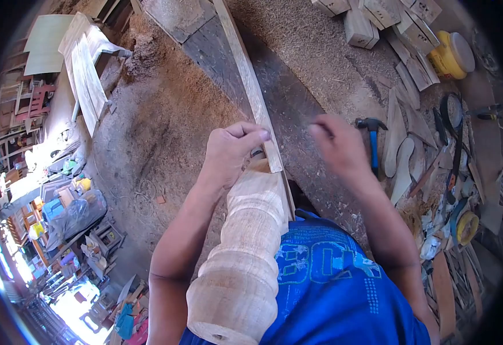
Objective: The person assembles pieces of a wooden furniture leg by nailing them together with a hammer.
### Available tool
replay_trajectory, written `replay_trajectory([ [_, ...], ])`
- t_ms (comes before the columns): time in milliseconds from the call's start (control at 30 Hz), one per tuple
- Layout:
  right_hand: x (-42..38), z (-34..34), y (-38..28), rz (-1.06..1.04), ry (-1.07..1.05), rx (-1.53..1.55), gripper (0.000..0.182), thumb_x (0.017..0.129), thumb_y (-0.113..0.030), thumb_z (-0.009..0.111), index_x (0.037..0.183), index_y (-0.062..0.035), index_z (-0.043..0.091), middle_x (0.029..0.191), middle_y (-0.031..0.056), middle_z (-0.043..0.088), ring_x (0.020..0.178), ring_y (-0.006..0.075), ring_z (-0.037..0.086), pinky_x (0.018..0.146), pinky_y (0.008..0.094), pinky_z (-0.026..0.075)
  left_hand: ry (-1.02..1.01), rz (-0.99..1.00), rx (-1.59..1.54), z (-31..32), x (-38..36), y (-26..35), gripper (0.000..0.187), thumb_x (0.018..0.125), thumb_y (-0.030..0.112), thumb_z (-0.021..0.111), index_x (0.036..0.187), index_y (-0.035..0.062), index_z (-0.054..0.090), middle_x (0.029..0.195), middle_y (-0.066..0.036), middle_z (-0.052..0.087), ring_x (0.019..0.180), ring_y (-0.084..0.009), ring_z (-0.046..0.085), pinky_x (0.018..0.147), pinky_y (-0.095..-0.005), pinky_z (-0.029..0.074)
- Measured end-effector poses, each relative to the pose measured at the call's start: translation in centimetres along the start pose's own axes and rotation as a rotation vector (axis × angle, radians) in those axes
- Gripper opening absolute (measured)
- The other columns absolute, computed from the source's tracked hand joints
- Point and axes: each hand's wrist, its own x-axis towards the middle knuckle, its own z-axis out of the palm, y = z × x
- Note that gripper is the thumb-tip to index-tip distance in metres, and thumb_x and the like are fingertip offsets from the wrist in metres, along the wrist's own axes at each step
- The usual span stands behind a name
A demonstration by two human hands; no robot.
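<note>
My left hand [231, 150] is closed on a narrow wooden strip [244, 66] near its lower end, the thumb against the strip's edge and part of the fingers hidden. Below that hand, a thick turned wooden post [237, 267] with rounded rings leans along my body, its wide end with a small center hole closest to me. The strip's end overlaps the post's top in this view. My right hand [342, 146] is off to the right, over the dark board [292, 103], its fingers bent and smeared by motion. Nearest to it lies a claw hammer [373, 144] with a blue handle.
Wooden blocks [359, 26] and a yellow tub [450, 56] stand at upper right. Wood offcuts [404, 167], pliers [487, 113] and a roll of tape [467, 228] lie on the right. Sawdust covers the floor [148, 135]; cluttered shelving and bags line the left.
</note>
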Motion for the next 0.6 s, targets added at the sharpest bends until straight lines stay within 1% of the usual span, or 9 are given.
replay_trajectory([
  [33,-0.5,-1.0,2.2,0.097,0.009,-0.073,0.022,0.094,-0.021,0.062,0.107,-0.0033,0.066,0.105,0.0178,0.068,0.098,0.0374,0.066,0.082,0.0466,0.053,-0.088,-0.008,0.089,-0.7,-0.2,-0.1,0.016,0.088,0.009,0.075,0.099,-0.0038,0.075,0.092,-0.006,0.074,0.085,-0.0091,0.066,0.079,-0.0231,0.051],
  [67,-1.3,-1.7,4.4,0.173,0.024,-0.328,0.022,0.094,-0.020,0.063,0.109,-0.0033,0.063,0.106,0.0180,0.067,0.098,0.0371,0.067,0.082,0.0468,0.054,-0.175,-0.014,0.178,-1.2,-0.3,-0.1,0.016,0.088,0.009,0.075,0.098,-0.0032,0.075,0.092,-0.006,0.074,0.084,-0.0089,0.066,0.079,-0.0232,0.052],
  [100,-2.3,-2.3,6.5,0.245,0.037,-0.583,0.023,0.094,-0.018,0.064,0.111,-0.0032,0.061,0.106,0.0182,0.066,0.098,0.0369,0.067,0.082,0.0470,0.054,-0.171,-0.015,0.170,-1.4,-0.6,0.0,0.016,0.088,0.009,0.075,0.098,-0.0032,0.075,0.092,-0.006,0.074,0.084,-0.0089,0.066,0.079,-0.0232,0.052],
  [167,-4.1,-3.1,9.5,0.434,-0.059,-0.779,0.030,0.092,-0.019,0.065,0.115,-0.0044,0.056,0.109,0.0208,0.062,0.102,0.0415,0.064,0.083,0.0520,0.053,-0.239,-0.099,0.104,-1.6,-0.9,0.3,0.014,0.087,0.005,0.074,0.097,-0.0048,0.074,0.096,-0.011,0.075,0.089,-0.0143,0.069,0.087,-0.0261,0.051],
  [267,-6.5,-2.7,11.7,0.436,0.005,-0.837,0.034,0.091,-0.020,0.067,0.118,-0.0044,0.053,0.110,0.0233,0.060,0.102,0.0435,0.063,0.083,0.0533,0.053,-0.242,-0.075,0.110,-1.4,-0.6,-0.1,0.015,0.087,0.006,0.075,0.097,-0.0047,0.074,0.095,-0.011,0.075,0.088,-0.0140,0.069,0.085,-0.0263,0.052],
  [367,-6.7,-2.1,12.2,0.461,0.033,-0.816,0.036,0.091,-0.019,0.066,0.121,-0.0048,0.052,0.114,0.0236,0.059,0.103,0.0444,0.062,0.083,0.0532,0.053,-0.204,-0.077,0.160,-1.0,-0.6,0.0,0.016,0.087,0.007,0.075,0.097,-0.0047,0.074,0.094,-0.011,0.075,0.087,-0.0136,0.069,0.084,-0.0262,0.053],
  [500,-6.6,-1.7,13.3,0.475,0.111,-0.807,0.035,0.092,-0.017,0.065,0.121,-0.0036,0.051,0.112,0.0229,0.059,0.103,0.0441,0.063,0.083,0.0529,0.054,-0.212,-0.077,0.144,-1.0,-0.8,-0.1,0.016,0.088,0.008,0.075,0.098,-0.0045,0.074,0.094,-0.010,0.075,0.088,-0.0134,0.069,0.084,-0.0257,0.053],
  [567,-6.5,-1.7,12.9,0.563,0.135,-0.828,0.033,0.093,-0.017,0.064,0.121,-0.0027,0.051,0.111,0.0226,0.060,0.104,0.0433,0.063,0.083,0.0521,0.054,-0.196,-0.084,0.145,-1.0,-1.1,0.1,0.016,0.088,0.008,0.074,0.098,-0.0043,0.075,0.094,-0.010,0.075,0.088,-0.0131,0.069,0.084,-0.0256,0.053],
  [600,-6.5,-1.6,13.4,0.561,0.136,-0.830,0.033,0.093,-0.017,0.064,0.121,-0.0027,0.051,0.111,0.0226,0.060,0.104,0.0433,0.063,0.083,0.0521,0.054,-0.196,-0.083,0.142,-1.0,-1.1,0.1,0.016,0.088,0.008,0.074,0.098,-0.0043,0.075,0.094,-0.010,0.075,0.089,-0.0131,0.069,0.084,-0.0256,0.053],
])
